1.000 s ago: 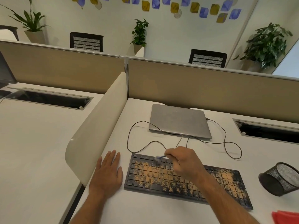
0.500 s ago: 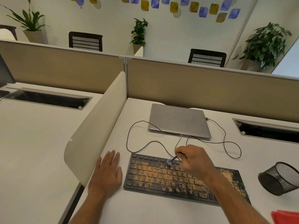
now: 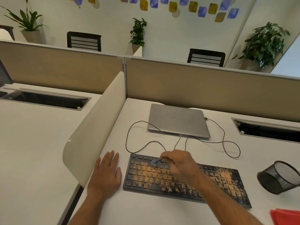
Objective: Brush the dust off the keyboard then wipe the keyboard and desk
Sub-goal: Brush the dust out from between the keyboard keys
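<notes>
**Brush at the top rows of the dusty keyboard**

Right now your right hand (image 3: pixel 177 163) hovers over the upper middle of the flat black keyboard (image 3: pixel 181 179), its fingers (image 3: pixel 167 157) curled tight around a small blue brush (image 3: pixel 156 161) whose blurred tip points left and down onto the keys near the top rows. Orange-brown dust (image 3: pixel 155 174) lies thick across the left and middle keys and again in a patch toward the right end. Your left hand (image 3: pixel 106 174) lies flat on the white desk (image 3: pixel 146 213) just beside the keyboard's left edge, fingers straight and close together, holding nothing.

Behind the keyboard a closed silver laptop (image 3: pixel 177 120) sits toward the tan partition, and a thin dark cable (image 3: pixel 134 148) loops across the desk between the two. A black wire-mesh pen cup (image 3: pixel 279 177) lies tipped on its side well to the right of the keyboard. A red cloth (image 3: pixel 285 216) shows at the lower right corner, partly cut off by the edge of the view.
</notes>
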A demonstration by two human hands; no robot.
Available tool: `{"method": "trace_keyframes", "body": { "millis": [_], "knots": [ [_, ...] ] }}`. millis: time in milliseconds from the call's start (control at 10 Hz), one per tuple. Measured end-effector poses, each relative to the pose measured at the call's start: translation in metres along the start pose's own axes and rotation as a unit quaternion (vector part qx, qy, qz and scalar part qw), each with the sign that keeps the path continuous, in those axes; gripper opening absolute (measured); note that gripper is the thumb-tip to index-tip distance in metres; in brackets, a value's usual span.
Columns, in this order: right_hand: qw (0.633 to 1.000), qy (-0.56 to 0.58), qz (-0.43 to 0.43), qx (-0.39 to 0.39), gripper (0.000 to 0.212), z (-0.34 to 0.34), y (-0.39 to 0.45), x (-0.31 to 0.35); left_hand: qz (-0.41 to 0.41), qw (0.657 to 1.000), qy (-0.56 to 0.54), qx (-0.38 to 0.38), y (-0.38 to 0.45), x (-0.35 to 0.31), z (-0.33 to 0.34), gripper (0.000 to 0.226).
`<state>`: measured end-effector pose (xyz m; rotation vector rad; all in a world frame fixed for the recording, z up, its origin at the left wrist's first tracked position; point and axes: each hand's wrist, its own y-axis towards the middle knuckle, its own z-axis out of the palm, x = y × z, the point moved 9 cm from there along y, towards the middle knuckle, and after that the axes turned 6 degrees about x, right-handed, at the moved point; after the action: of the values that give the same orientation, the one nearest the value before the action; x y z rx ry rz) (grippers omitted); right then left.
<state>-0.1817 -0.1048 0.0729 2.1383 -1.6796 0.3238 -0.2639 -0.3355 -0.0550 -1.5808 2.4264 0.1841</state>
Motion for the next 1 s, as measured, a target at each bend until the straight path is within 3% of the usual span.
{"method": "trace_keyframes", "body": {
  "millis": [100,300,400,600,700,900,1000],
  "knots": [
    [0.997,0.022,0.037,-0.064,0.019,-0.014,-0.003,-0.013,-0.001,1.000,0.000,0.000,0.000,0.000,0.000,0.082],
    [0.999,-0.041,0.012,-0.005,0.018,-0.002,-0.004,-0.008,-0.001,1.000,-0.001,0.000,-0.001,0.001,0.000,0.081],
    [0.998,-0.001,0.023,-0.062,0.018,-0.013,-0.004,-0.010,-0.003,1.000,-0.003,0.000,0.000,0.002,0.001,0.080],
    [1.000,-0.005,0.004,-0.013,0.019,0.005,0.000,-0.003,-0.002,1.000,0.004,-0.001,-0.002,0.000,-0.001,0.080],
    [0.998,0.019,0.023,-0.052,0.019,-0.002,0.000,-0.009,-0.001,1.000,0.012,0.000,-0.002,0.000,-0.001,0.081],
    [1.000,-0.009,0.001,-0.023,0.017,0.005,0.003,0.001,-0.001,1.000,0.014,0.001,-0.001,0.000,-0.001,0.080],
    [0.998,0.011,0.013,-0.067,0.017,-0.003,0.003,-0.003,-0.002,1.000,0.012,-0.001,-0.001,0.000,0.000,0.080]
  ]
}}
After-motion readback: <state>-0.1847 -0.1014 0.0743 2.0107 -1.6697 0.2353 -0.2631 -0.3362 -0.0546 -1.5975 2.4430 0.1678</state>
